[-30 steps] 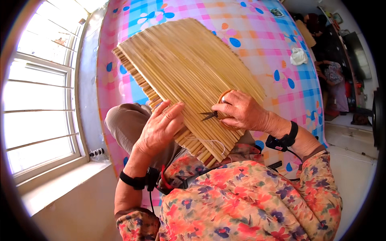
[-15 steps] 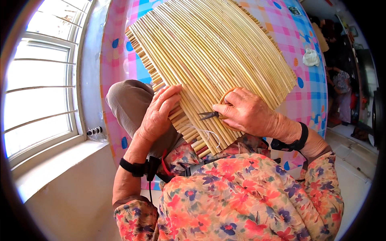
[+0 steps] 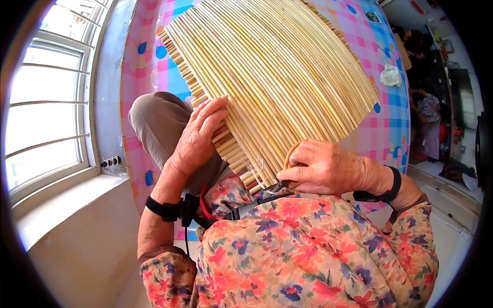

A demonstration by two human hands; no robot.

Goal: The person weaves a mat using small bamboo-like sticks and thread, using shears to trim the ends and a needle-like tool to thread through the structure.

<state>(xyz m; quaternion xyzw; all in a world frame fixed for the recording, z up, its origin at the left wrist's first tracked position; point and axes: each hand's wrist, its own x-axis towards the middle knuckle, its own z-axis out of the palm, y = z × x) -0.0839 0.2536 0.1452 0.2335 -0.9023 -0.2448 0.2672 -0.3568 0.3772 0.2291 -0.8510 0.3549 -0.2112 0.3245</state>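
Observation:
A mat of thin straw-coloured reeds (image 3: 277, 72) slants away from my lap, its near corner against my clothes. My left hand (image 3: 197, 134) grips its left edge, fingers over the top and thumb hidden. In my right hand (image 3: 328, 167) is a pair of scissors (image 3: 288, 157) with tan loop handles. Their dark blades are down at the near corner of the mat, partly lost against my clothes, so how far they are parted is unclear. A loose white string (image 3: 258, 168) hangs about that corner, close to the blades.
Beneath the mat lies a pink and blue checked cover (image 3: 359, 149). A crumpled white bag (image 3: 391, 75) rests on it at right. My bent knee (image 3: 154, 123) props up at left, beside a barred window (image 3: 49, 102). Another person (image 3: 427, 115) is at far right.
My right hand has lowered the scissors toward me, from the mat's face to its near corner by the string. My left hand keeps its place on the edge.

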